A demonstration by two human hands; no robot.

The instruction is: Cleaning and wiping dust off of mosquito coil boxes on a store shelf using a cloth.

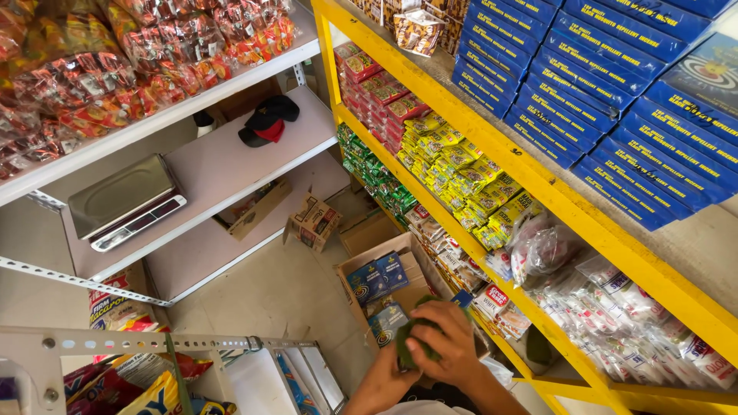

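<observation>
Both my hands meet low in the head view over an open cardboard box (350, 270) on the floor. My right hand (450, 338) is closed over a dark green packet (405, 346), and my left hand (393, 365) grips the same packet from below. The box holds blue packets (378, 278) with a round emblem. My forearms come up from the bottom edge.
A yellow shelf rack (538, 180) to the right carries blue boxes, yellow, green and red packets and clear bags. A white rack (207, 165) on the left holds a weighing scale (127, 201), a black and red cap (265, 121) and snack bags. Small cartons (314, 221) lie on the floor.
</observation>
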